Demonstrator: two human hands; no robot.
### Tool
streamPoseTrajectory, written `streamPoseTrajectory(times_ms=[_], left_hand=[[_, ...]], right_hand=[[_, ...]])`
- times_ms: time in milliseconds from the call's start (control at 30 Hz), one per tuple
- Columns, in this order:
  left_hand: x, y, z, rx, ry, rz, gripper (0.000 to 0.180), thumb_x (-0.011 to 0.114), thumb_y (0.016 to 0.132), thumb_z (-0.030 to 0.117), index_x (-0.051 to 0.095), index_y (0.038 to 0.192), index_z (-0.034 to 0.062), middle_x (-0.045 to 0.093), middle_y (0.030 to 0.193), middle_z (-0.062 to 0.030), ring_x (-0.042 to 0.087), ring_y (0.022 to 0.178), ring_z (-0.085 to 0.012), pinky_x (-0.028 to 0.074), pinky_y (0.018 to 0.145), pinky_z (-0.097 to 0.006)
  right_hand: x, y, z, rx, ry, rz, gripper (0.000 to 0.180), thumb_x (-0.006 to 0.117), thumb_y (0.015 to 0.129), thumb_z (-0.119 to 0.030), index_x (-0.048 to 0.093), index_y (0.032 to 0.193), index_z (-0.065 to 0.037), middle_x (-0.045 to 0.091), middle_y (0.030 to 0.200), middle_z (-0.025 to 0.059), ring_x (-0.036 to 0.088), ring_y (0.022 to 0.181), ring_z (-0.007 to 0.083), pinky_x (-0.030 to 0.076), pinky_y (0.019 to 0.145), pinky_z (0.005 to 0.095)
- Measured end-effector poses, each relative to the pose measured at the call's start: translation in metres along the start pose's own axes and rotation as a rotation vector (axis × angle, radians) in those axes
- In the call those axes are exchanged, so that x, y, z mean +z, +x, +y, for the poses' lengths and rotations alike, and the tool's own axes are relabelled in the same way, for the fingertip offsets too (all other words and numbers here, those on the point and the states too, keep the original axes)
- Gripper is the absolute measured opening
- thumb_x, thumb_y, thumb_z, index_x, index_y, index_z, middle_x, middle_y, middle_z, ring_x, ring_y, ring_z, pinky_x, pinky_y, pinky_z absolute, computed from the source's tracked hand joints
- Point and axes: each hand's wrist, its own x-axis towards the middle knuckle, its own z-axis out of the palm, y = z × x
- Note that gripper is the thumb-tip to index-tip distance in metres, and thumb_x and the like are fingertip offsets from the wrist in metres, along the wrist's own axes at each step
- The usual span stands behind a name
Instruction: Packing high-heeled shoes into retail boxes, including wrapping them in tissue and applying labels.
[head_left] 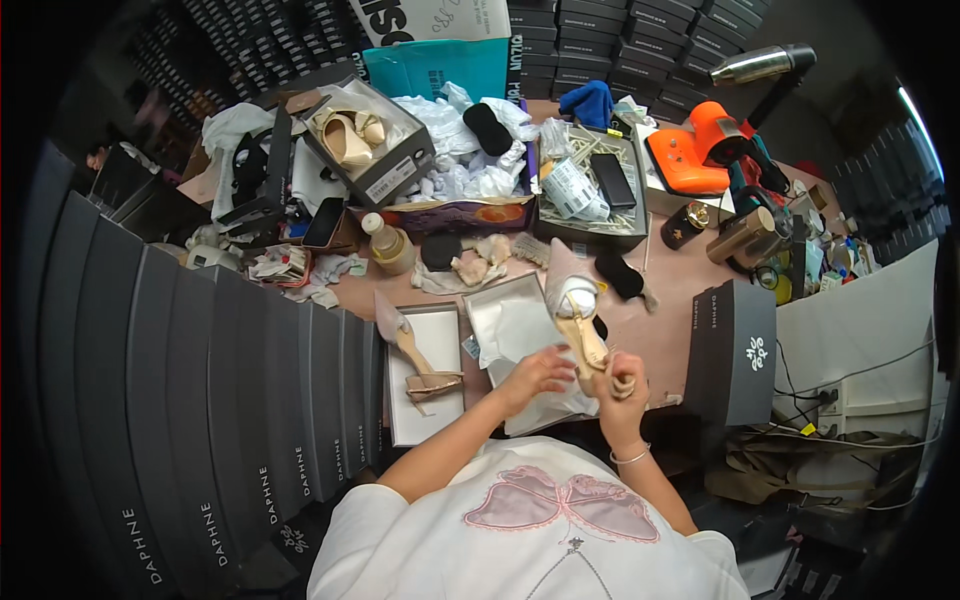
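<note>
My right hand (622,400) is closed round the heel end of a pale pink pointed-toe shoe (586,345), whose toe points away from me. White stuffing fills the front of this shoe, and its beige insole faces up. Just left of the shoe is my left hand (537,378), fingers apart and holding nothing. Its matching shoe (432,382), with an ankle strap, lies in a shallow white-lined box part (396,427) at the left. Beneath my hands, white tissue paper (540,408) spills from an open shoe box (483,300).
Dark shoe boxes (240,380) are stacked along my left, and another dark box (735,350) stands at right. Behind are a box of crumpled paper (460,215), a box with a phone (630,225), a bottle (388,245) and an orange device (690,165).
</note>
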Motion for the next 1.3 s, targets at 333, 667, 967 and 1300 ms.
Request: streamPoseTrajectory(times_ms=[333, 667, 967, 1300], left_hand=[[-0.016, -0.060, -0.001, 0.259, -0.532, 0.265, 0.039, 0.047, 0.100, 0.027, 0.033, 0.132, 0.0112, 0.053, 0.118, -0.0094, 0.059, 0.103, -0.0216, 0.054, 0.083, -0.038], [-0.013, -0.076, -0.030, 0.371, -0.547, 0.490, 0.042, 0.034, 0.104, 0.033, 0.025, 0.140, 0.0136, 0.041, 0.135, -0.0094, 0.044, 0.125, -0.0202, 0.040, 0.103, -0.038], [-0.015, -0.054, -0.057, 0.264, -0.677, 0.430, 0.076, 0.022, 0.095, 0.065, 0.045, 0.128, 0.0006, 0.055, 0.117, -0.0137, 0.058, 0.106, -0.0237, 0.047, 0.093, -0.037], [0.008, -0.057, -0.031, 0.175, -0.390, 0.591, 0.069, 0.037, 0.094, 0.062, 0.046, 0.129, 0.0031, 0.055, 0.112, -0.0081, 0.057, 0.100, -0.0175, 0.049, 0.086, -0.031]], right_hand=[[0.048, 0.045, -0.022, -0.153, -0.223, -0.685, 0.037, 0.072, 0.077, -0.018, 0.062, 0.111, -0.006, 0.061, 0.097, 0.0123, 0.060, 0.090, 0.0282, 0.049, 0.079, 0.0355], [0.100, 0.024, -0.003, -0.026, -0.258, -0.693, 0.025, 0.068, 0.075, -0.012, 0.059, 0.097, -0.002, 0.062, 0.068, 0.0133, 0.064, 0.061, 0.0293, 0.052, 0.056, 0.0356], [0.080, 0.035, 0.000, -0.020, -0.119, -0.734, 0.037, 0.074, 0.075, -0.009, 0.059, 0.107, -0.002, 0.062, 0.087, 0.0113, 0.062, 0.074, 0.0206, 0.050, 0.064, 0.0308], [0.083, 0.056, 0.049, 0.124, -0.019, -0.729, 0.063, 0.068, 0.082, -0.007, 0.042, 0.139, -0.002, 0.059, 0.123, 0.0190, 0.059, 0.102, 0.0161, 0.048, 0.086, 0.0287]])
